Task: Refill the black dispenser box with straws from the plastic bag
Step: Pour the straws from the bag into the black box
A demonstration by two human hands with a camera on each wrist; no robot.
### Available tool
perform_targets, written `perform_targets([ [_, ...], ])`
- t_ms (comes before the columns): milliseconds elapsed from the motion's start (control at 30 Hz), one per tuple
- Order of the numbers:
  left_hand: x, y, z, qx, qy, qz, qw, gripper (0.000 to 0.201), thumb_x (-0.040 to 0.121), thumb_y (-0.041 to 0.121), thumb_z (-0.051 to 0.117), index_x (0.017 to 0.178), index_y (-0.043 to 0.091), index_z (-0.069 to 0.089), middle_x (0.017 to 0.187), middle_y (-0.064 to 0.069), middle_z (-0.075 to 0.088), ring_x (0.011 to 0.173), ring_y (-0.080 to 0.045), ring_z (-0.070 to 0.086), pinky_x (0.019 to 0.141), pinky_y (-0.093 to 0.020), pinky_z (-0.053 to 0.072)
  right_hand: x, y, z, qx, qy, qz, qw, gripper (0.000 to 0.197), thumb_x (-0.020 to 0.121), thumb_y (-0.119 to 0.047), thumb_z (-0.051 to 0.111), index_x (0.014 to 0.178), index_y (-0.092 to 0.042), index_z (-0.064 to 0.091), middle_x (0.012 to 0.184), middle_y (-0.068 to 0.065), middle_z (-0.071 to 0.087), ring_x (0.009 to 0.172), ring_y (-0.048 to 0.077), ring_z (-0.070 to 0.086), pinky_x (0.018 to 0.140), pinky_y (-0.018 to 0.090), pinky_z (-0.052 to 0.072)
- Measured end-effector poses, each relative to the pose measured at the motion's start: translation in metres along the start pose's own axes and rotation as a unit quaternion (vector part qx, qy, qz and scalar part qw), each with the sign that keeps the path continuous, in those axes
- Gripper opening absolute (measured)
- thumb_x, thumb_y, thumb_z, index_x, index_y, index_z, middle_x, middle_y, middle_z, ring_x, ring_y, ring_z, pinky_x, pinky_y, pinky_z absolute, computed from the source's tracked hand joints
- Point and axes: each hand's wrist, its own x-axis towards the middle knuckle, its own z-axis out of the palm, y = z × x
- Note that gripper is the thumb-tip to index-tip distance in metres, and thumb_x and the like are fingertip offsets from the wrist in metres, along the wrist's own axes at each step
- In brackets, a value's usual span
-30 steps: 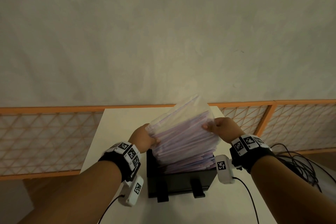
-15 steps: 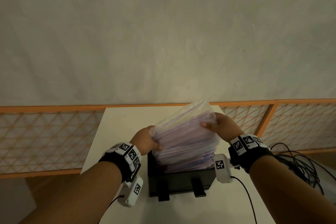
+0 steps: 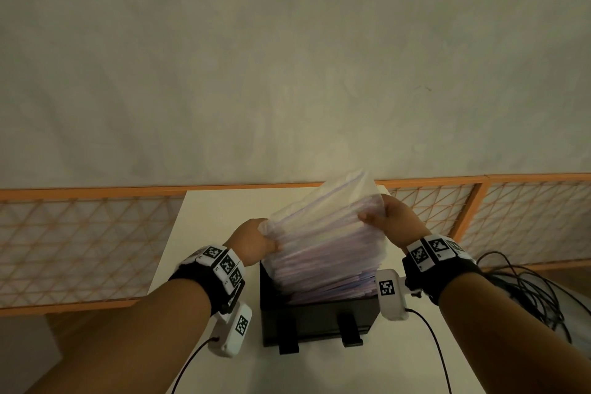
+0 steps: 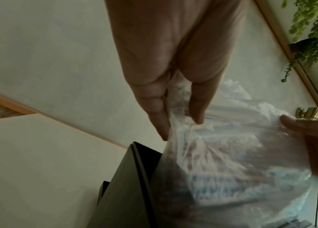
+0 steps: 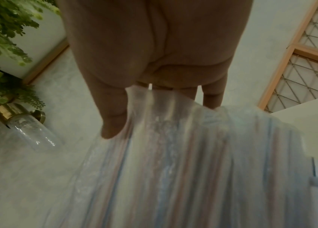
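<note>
A clear plastic bag (image 3: 323,227) full of pale wrapped straws (image 3: 329,275) hangs tilted over the open top of the black dispenser box (image 3: 316,318), with its lower end inside the box. My left hand (image 3: 256,241) pinches the bag's left edge, and the left wrist view shows thumb and fingers clamped on crumpled plastic (image 4: 179,111) beside the box's wall (image 4: 126,185). My right hand (image 3: 388,221) pinches the bag's upper right corner. In the right wrist view the film (image 5: 173,138) stretches down from the thumb (image 5: 113,121), straws (image 5: 193,177) showing through it.
The box stands on a small white table (image 3: 217,233) against an orange lattice railing (image 3: 80,246) and a pale wall. Black cables (image 3: 527,285) lie at the table's right. A glass wall lamp (image 5: 27,128) and green foliage (image 5: 0,46) appear beyond the right hand.
The bag's top dipped half a second ago and has now risen again; my right hand has lifted its corner slightly. Both grips are unchanged.
</note>
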Motion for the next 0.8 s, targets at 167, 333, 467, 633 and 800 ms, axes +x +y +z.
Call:
perform_targets([
  [167,-0.0004,0.0056,-0.0011,0.04,0.004,0.013,0.999,0.02,0.074,0.005,0.076,0.094,0.007,0.07,0.095,-0.011,0.071,0.093,-0.028,0.066,0.08,-0.031,0.052,0.0024,0.0019,0.0013,-0.011,0.014,-0.001,1.0,0.015,0.081,-0.027,0.073,0.071,-0.017,0.066,0.077,0.016,0.067,0.074,0.028,0.059,0.068,0.03,0.044],
  [333,-0.0002,0.0084,-0.0026,-0.06,-0.014,-0.017,0.998,0.018,0.074,0.033,0.08,0.084,0.026,0.068,0.09,-0.001,0.072,0.087,-0.02,0.068,0.079,-0.028,0.052,0.0064,0.0036,0.0028,0.034,0.0,-0.008,0.999,0.04,0.072,-0.052,0.072,0.098,-0.023,0.069,0.09,0.001,0.072,0.088,0.018,0.065,0.084,0.035,0.049],
  [467,0.0033,0.0039,-0.005,-0.044,-0.004,-0.026,0.999,0.043,0.084,0.05,0.064,0.108,0.014,0.07,0.104,-0.01,0.073,0.097,-0.027,0.069,0.092,-0.041,0.053,0.0052,0.0019,0.0034,0.073,0.024,-0.003,0.997,0.019,0.086,-0.036,0.066,0.083,-0.019,0.072,0.082,0.004,0.071,0.085,0.024,0.065,0.087,0.038,0.049],
  [633,0.0023,0.0037,-0.0042,-0.049,-0.008,-0.01,0.999,0.053,0.086,0.05,0.062,0.104,0.0,0.07,0.102,-0.024,0.071,0.098,-0.035,0.067,0.085,-0.036,0.049,0.0047,0.0012,0.002,0.081,0.031,0.009,0.996,0.011,0.082,-0.024,0.072,0.073,-0.028,0.069,0.082,0.007,0.071,0.084,0.025,0.064,0.089,0.044,0.051],
  [800,0.0007,0.0075,-0.0059,-0.081,-0.004,0.009,0.997,0.04,0.084,0.042,0.068,0.111,0.013,0.07,0.109,-0.01,0.072,0.103,-0.027,0.066,0.095,-0.039,0.049,0.0075,0.0009,0.0024,0.127,0.024,-0.001,0.992,0.023,0.078,-0.026,0.076,0.094,-0.039,0.064,0.083,-0.003,0.076,0.096,0.021,0.067,0.098,0.044,0.048],
])
